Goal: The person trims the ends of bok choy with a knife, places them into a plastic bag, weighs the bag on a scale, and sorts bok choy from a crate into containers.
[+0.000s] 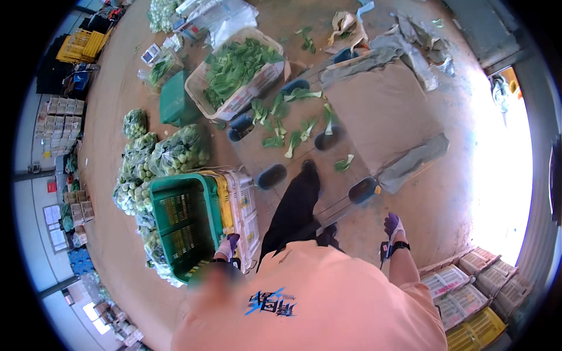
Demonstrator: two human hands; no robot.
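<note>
Head view: a green crate (214, 206), taken as landmark, stood with its open mouth showing and its slotted inner walls visible. Left hand (228, 244), purple at the fingers, was at the near right edge of the green crate. Its fingers looked bent; whether they had closed on the rim or only lay against it could not be told.

Right hand (393, 225), also purple-fingered, hung well apart to the right of the green crate, a dark band (400, 245) around its wrist. Fingers appeared partly curled; width of grip could not be told at this size.

Directly right of the green crate stood a yellow crate (224, 199), then a white crate (248, 202), the three close side by side. Bagged vegetables (180, 149) lay just beyond the green crate and along its left side. Farther beyond it were a green tub (177, 102) and a pale basket (272, 82) heaped with leafy greens (240, 67).

Loose leafy stalks (294, 142) were scattered beyond and to the right of the green crate. Farther right in that direction was a brown cover (383, 111). Stacked crates (459, 301) stood well to the right of the green crate, on the near side.
</note>
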